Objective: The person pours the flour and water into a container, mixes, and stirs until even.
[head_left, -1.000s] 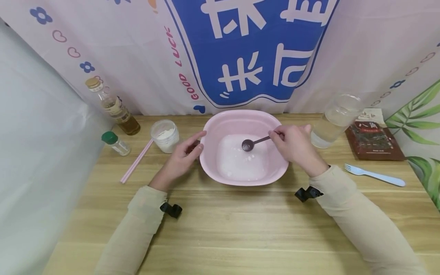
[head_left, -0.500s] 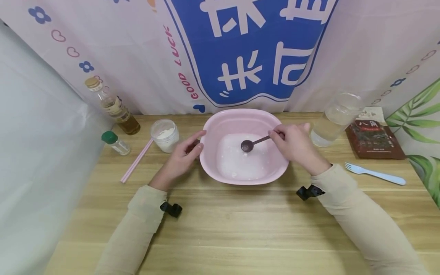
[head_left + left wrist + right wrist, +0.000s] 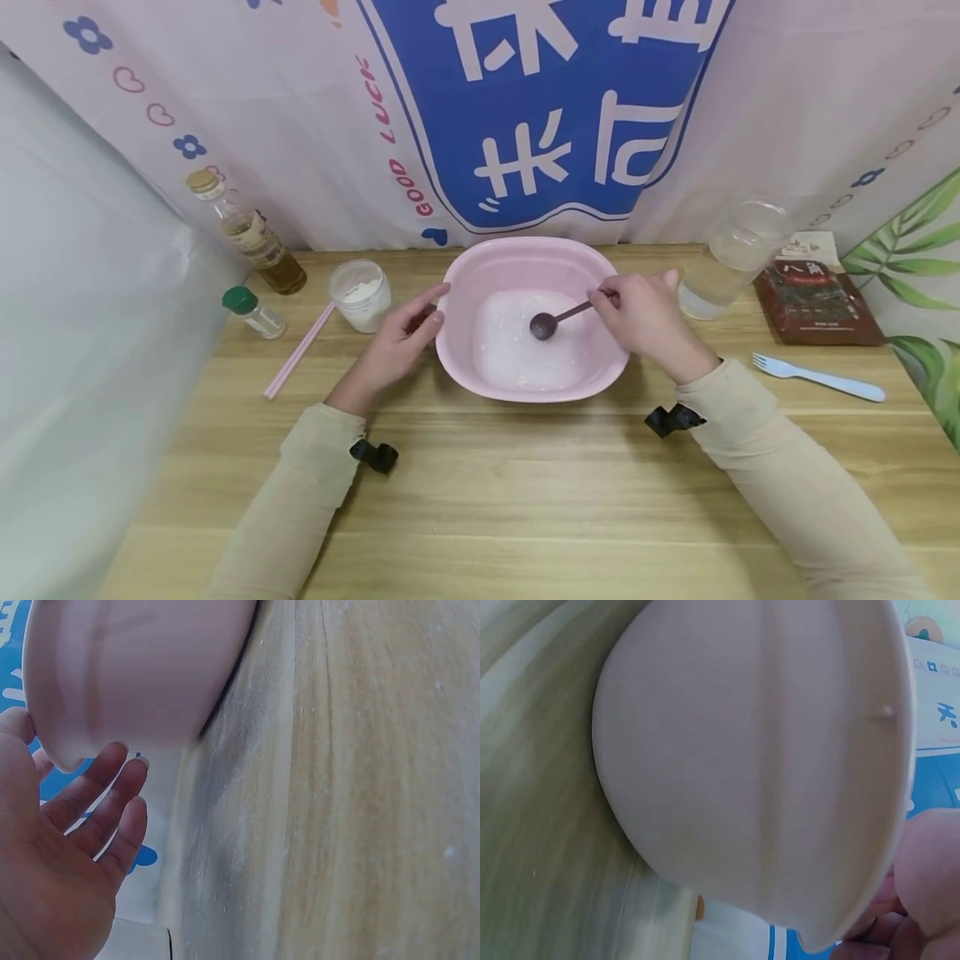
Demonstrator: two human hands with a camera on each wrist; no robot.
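Observation:
A pink plastic basin (image 3: 532,396) stands on the wooden table, with cloudy white liquid and small pale lumps inside. My right hand (image 3: 648,321) pinches the handle of a dark brown measuring spoon (image 3: 543,326), whose bowl is in the liquid or just above it; I cannot tell which. In the right wrist view the basin's outer wall (image 3: 727,750) hides the spoon. My left hand (image 3: 397,340) rests its fingertips against the basin's left rim. The left wrist view shows its fingers (image 3: 124,832) loosely bent, with thumb and fingertips at the rim.
Left of the basin are a jar of white powder (image 3: 362,300), pink chopsticks (image 3: 300,350), a green-capped shaker (image 3: 255,313) and a corked bottle (image 3: 251,237). To the right stand a clear pitcher of water (image 3: 727,267), a red-brown packet (image 3: 817,300) and a blue fork (image 3: 821,379).
The spoon's bowl has shifted slightly within the basin, first left, then right and toward me. Pale lumps in the liquid have moved about. My left hand stays at the rim.

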